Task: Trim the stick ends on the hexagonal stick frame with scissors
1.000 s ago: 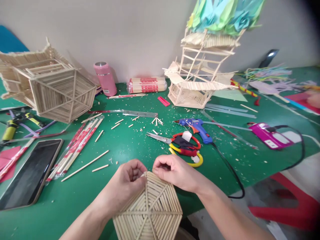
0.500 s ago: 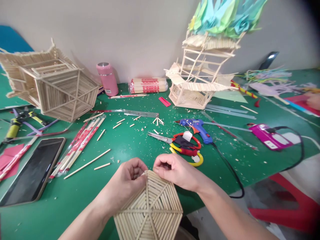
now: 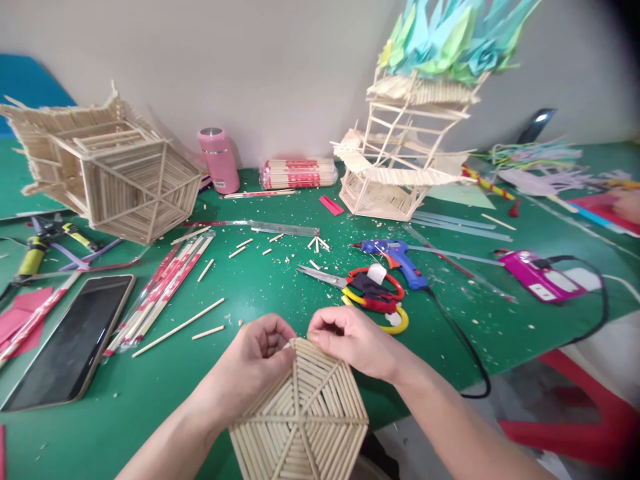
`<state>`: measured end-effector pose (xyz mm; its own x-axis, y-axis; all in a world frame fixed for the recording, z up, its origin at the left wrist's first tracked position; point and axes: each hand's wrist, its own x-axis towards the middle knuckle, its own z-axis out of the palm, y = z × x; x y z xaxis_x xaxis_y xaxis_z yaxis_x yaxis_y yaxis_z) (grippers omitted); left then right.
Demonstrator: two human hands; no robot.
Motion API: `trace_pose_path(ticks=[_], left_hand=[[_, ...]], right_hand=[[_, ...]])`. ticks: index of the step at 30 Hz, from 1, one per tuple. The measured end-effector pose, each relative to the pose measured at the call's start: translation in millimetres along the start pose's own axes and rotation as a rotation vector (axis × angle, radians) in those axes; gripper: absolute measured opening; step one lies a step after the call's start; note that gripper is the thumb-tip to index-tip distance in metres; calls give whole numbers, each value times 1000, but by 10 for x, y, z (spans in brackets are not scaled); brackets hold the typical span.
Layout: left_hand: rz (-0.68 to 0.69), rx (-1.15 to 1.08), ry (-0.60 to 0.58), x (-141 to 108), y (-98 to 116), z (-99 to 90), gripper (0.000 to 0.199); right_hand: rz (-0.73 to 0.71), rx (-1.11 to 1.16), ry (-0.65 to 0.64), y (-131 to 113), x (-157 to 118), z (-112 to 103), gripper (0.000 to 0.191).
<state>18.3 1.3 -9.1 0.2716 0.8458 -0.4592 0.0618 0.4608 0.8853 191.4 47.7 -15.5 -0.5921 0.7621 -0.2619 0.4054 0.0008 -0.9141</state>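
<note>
A hexagonal panel (image 3: 320,440) made of thin wooden sticks is held at the table's near edge, its spokes meeting in the middle. My left hand (image 3: 265,350) pinches its upper left rim, thumb on top and fingers curled beneath. On the far rim, just right of the top corner, my right hand (image 3: 350,340) also grips with thumb and curled fingers. The fingertips of both hands are partly hidden behind the panel's edge. Beyond the hands lie scissors (image 3: 327,276) with red and yellow handles and a blue glue gun (image 3: 395,257).
Stick structures stand at left (image 3: 145,193) and right (image 3: 385,193), the right one topped with folded paper. A phone (image 3: 70,340), wrapped chopsticks (image 3: 160,293), a pink bottle (image 3: 219,162) and a purple power strip (image 3: 543,277) lie about. Another person's hand (image 3: 627,203) shows at far right.
The view has shifted slightly, so the table items appear a little farther right and lower. Both hands keep their hold on the panel with almost no movement.
</note>
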Motion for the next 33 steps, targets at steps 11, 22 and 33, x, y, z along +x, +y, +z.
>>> trace_pose_path(ticks=[11, 22, 33], left_hand=[[-3, -36, -15, -30, -61, -11, 13], [-13, -58, -18, -30, -77, -4, 12], [25, -95, 214, 196, 97, -415, 12]], right_hand=[[-18, -26, -15, -25, -13, 44, 15], [-31, -33, 9, -2, -24, 86, 14], [-124, 21, 442, -42, 121, -180, 20]])
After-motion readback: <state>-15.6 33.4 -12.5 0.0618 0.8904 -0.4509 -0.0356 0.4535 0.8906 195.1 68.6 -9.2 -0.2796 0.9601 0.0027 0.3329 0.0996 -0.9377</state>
